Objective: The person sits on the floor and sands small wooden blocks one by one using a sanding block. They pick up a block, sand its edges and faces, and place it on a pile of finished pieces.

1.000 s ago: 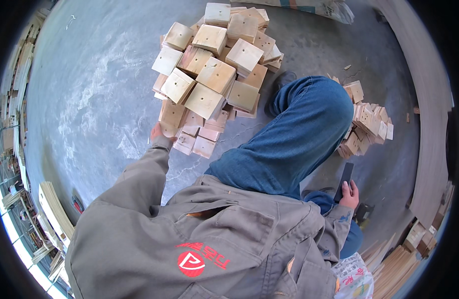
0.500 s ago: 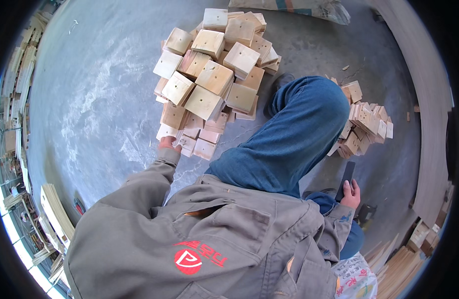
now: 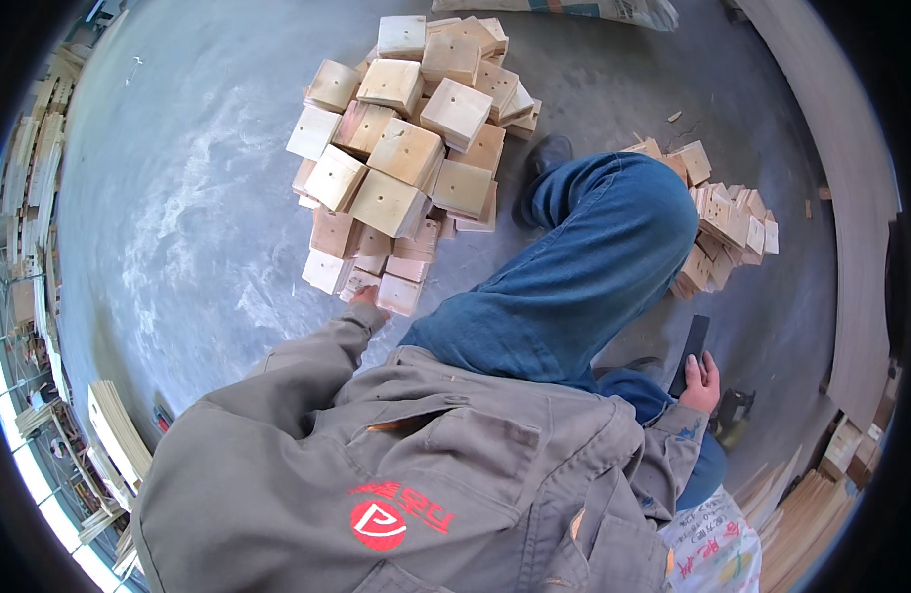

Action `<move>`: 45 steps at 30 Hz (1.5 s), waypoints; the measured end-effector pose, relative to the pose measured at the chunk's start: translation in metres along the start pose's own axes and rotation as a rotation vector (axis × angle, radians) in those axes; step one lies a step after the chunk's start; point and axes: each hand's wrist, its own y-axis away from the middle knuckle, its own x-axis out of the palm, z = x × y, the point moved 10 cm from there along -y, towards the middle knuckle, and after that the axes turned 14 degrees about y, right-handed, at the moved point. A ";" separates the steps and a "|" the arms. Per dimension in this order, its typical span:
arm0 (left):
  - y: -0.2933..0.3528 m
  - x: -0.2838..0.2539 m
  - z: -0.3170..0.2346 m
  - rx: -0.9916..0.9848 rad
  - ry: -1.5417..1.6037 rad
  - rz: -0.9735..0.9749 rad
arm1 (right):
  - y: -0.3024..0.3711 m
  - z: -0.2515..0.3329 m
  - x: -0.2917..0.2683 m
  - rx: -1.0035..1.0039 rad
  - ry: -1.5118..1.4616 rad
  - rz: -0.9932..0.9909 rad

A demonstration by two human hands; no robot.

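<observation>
Blocks [image 3: 404, 154] touch left hand [image 3: 370, 298]; right hand [image 3: 701, 383] holds bar [image 3: 693, 344]

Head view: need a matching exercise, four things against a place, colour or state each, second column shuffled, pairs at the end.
Things:
1. Left hand
2. Right hand
3. Smaller block pile
4. Trousers

Place, colour or state:
A. Blue
B. At the near end of the larger block pile
C. Holding a dark flat bar
D. To the right of the bent knee

Pairs: 1-B, 2-C, 3-D, 4-A
</observation>
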 end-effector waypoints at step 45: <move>-0.032 0.004 -0.004 -0.157 -0.162 -0.045 | -0.012 -0.017 0.026 0.101 0.046 0.070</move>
